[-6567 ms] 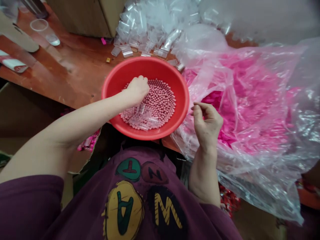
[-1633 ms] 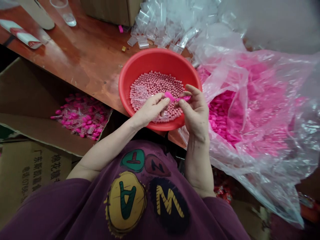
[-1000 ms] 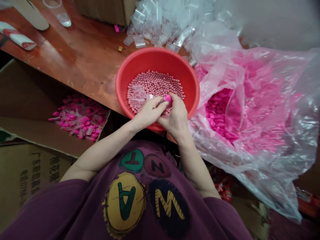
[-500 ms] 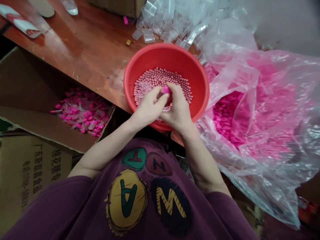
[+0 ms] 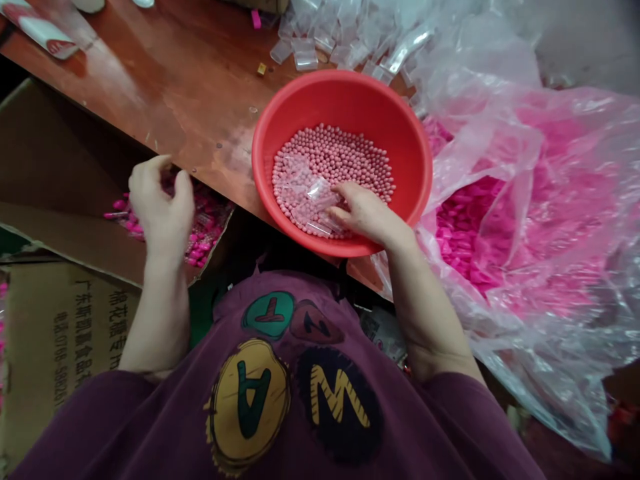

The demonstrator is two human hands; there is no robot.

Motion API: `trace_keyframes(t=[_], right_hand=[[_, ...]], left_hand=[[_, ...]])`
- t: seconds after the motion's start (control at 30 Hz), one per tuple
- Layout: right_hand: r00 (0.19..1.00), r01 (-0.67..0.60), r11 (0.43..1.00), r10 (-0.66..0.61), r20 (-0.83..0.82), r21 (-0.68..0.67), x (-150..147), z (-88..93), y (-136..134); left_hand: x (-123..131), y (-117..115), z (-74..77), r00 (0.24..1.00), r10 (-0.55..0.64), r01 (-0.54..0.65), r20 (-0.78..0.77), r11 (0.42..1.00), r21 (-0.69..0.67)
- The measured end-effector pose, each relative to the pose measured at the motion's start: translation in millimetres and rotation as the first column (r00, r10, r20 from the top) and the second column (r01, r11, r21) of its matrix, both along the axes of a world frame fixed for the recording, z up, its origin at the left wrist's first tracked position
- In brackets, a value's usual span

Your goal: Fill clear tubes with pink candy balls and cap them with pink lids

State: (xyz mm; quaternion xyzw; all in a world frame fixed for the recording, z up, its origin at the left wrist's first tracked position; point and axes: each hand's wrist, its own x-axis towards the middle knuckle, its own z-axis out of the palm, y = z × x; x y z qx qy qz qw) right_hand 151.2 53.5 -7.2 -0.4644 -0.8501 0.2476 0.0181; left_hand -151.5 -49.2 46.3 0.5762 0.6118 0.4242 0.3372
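Observation:
A red plastic basin holds many small pink beads and several clear plastic cases lying on them at the left. My right hand reaches into the basin, thumb and fingers closed about the end of one clear case. My left hand is above the open cardboard box at the left, fingers curved and apart from the thumb, with nothing seen in it. Beneath it in the box lie many bead-filled clear cases with pink caps, partly hidden by the hand.
At the right a large clear plastic bag holds many bright pink caps. Empty clear cases are heaped behind the basin on the wooden table. The table's front edge runs between box and basin.
My left hand has moved left from the basin to over the box, and the pink-capped piece between my hands is no longer seen there. My right hand has lowered onto the clear cases.

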Motion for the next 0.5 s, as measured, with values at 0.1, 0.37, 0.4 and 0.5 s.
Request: trace_keyframes(t=[0.1,0.37,0.4,0.5], right_hand=[[0.999,0.046,0.999,-0.046,-0.026,-0.013,-7.0,1.3,0.9],[0.996,0.068,0.997,-0.066,-0.068,0.031,-2.6,-0.1,-2.6],[0.996,0.062,0.998,-0.060,-0.061,0.032,-3.1,-2.1,-3.1],[0.988,0.028,0.997,-0.017,-0.153,0.074,-3.7,-5.5,-3.8]], left_hand=[[48.6,21.7,-1.9,0.993,-0.113,0.112,-0.023,0.993,-0.038],[107.7,79.7,-53.4,0.783,-0.460,0.399,-0.418,0.888,-0.230],[109.4,85.8,-57.6,0.766,-0.472,0.396,-0.437,0.881,-0.258],[109.5,98.4,-63.0,0.800,-0.443,0.366,-0.405,0.895,-0.256]])
